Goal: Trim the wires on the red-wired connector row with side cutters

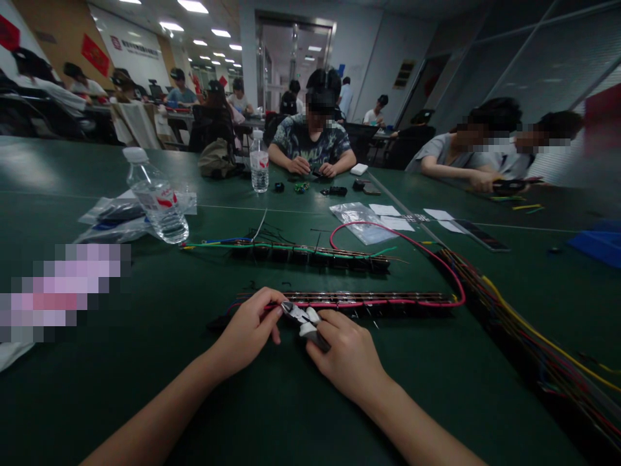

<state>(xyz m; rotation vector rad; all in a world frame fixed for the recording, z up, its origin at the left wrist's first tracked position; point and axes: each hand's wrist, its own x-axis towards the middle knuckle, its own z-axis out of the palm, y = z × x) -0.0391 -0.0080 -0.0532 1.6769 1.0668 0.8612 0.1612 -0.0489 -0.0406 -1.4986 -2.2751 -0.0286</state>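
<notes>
My right hand [345, 346] is wrapped round the white and grey handles of a pair of cutting pliers [297, 313], whose jaws point left. Close to the jaw tips, the thumb and fingers of my left hand [255, 323] are pinched together; what lies between them is too small to make out. Just behind both hands a long black wire bundle [388, 299] lies across the table, with a thick red wire [460, 278] running along it and looping back. Thin cable tie tails stick out from its near side. Part of the bundle is hidden by my hands.
A second wire bundle [310, 252] with a green wire lies farther back. Another long bundle [504, 310] runs along the right. Two water bottles [158, 200], plastic bags [363, 222], papers and a blue tray [599, 243] are on the table [145, 369]. Across it, people handle small parts.
</notes>
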